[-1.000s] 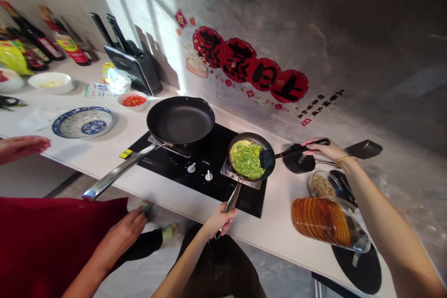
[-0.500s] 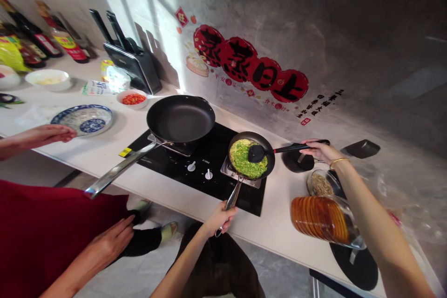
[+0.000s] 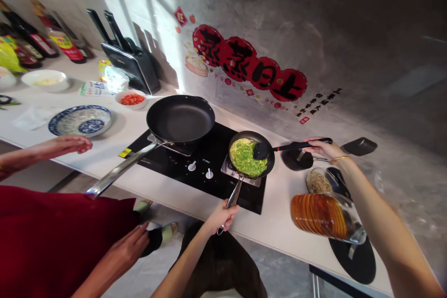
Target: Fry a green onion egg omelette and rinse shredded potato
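My left hand point(image 3: 223, 216) is wrapped round the metal handle of a small frying pan point(image 3: 267, 139) on the right burner. A chopped green and yellow mixture point(image 3: 244, 159) covers much of the pan's bottom. My right hand point(image 3: 321, 148) grips the long black handle of a spatula point(image 3: 261, 151); its dark head rests in the pan, at the right edge of the mixture. On the left burner stands a larger frying pan point(image 3: 180, 118) with nothing in it, its long handle pointing toward the front left.
A co-worker's hands point(image 3: 71, 144) are at the left, near a blue-patterned plate point(image 3: 57, 126). Behind stand a bowl of chopped red pieces point(image 3: 132, 98) and a knife block point(image 3: 134, 67). An oil bottle point(image 3: 317, 216) and pan lids point(image 3: 354, 267) lie at right.
The spatula head has shifted slightly right in the small pan, baring dark pan bottom beside the mixture. My left hand keeps its hold. The co-worker's hands have moved right.
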Demonstrator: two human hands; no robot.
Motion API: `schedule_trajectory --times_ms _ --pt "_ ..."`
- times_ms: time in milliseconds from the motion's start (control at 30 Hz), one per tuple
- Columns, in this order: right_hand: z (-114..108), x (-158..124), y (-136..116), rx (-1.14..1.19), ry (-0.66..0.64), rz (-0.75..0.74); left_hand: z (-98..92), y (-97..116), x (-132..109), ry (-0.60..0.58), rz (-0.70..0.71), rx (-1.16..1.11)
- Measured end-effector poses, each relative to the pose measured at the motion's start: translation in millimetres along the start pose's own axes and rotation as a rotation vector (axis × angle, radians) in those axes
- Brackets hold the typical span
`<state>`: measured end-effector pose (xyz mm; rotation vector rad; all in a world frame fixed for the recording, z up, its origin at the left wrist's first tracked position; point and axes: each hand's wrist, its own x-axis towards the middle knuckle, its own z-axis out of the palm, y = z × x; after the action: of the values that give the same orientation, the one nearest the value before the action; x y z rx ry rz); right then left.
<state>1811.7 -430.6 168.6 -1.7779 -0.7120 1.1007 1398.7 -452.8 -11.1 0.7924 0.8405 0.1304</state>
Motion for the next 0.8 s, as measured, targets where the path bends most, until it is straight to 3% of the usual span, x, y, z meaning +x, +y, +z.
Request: schedule_trajectory --times_ms 200,467,567,700,800 --pt "-10 3 15 0.008 0.035 0.053 -0.1 -2 2 -0.002 0.015 -0.023" --pt "-12 17 29 0.116 -0.019 0.087 -0.6 -2 -3 0.006 0.036 -0.027" --pt "-20 17 35 0.113 0.028 0.109 1.0 1 -7 0.001 0.039 -0.03" --pt "-27 -1 17 0.054 0.099 0.051 2.5 4 -8 0.001 0.031 -0.038" --pt "-8 -18 -13 -0.104 0.082 -0.059 1.1 1 -3 0.015 0.002 -0.063"
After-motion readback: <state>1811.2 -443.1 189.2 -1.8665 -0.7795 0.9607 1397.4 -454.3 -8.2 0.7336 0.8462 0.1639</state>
